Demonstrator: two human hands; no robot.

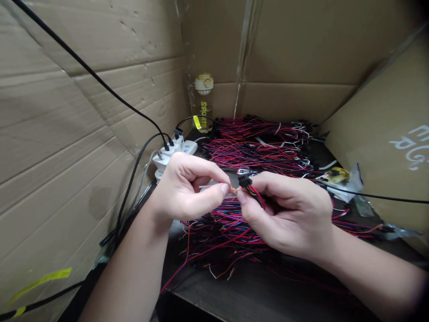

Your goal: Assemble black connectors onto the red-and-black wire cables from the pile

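Note:
My left hand [187,190] is closed, thumb and forefinger pinching a thin wire. A short white strand [205,186] sticks out behind those fingertips. Between both sets of fingertips shows a small coppery wire end [233,190]. My right hand [290,208] is closed around a wire harness, its thumb close to the copper end. A black plug connector [245,180] rises above the right fingers, with red, yellow and black wires [256,194] running from it into the palm. How the wire ends meet is too small to tell.
Bundles of red, blue and black wires [248,154] cover the dark table [214,295]. At the left stand a white power strip [172,147] with black cables and a clear bottle [203,100]. Cardboard walls [295,44] surround the spot. Plastic bags [351,181] lie at the right.

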